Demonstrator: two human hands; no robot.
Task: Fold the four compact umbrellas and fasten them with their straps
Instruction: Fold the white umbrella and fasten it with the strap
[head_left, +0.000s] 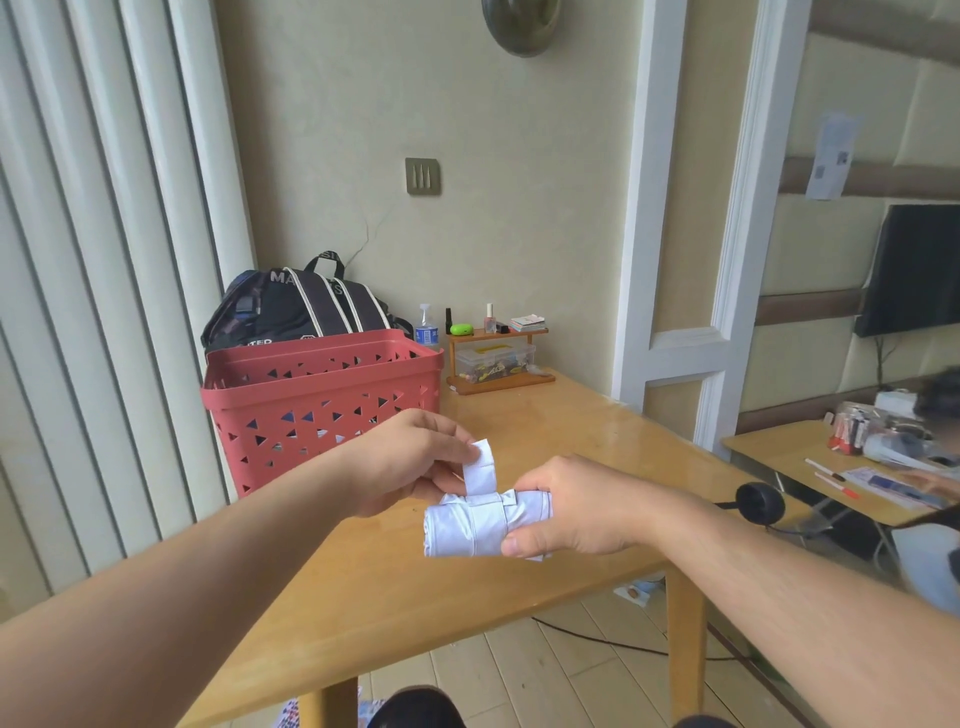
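A folded white compact umbrella is held in the air over the wooden table. My right hand grips its right end, fingers curled round the rolled cloth. Its white strap stands up from the roll, and my left hand pinches the strap's free end between thumb and fingers. The strap's lower part wraps round the roll's middle. No other umbrella shows plainly; dark shapes show through the holes of the red basket.
The red basket stands at the table's back left with a black backpack behind it. A small wooden shelf with bottles and a clear box sits by the wall. A second table with another person's things is at right.
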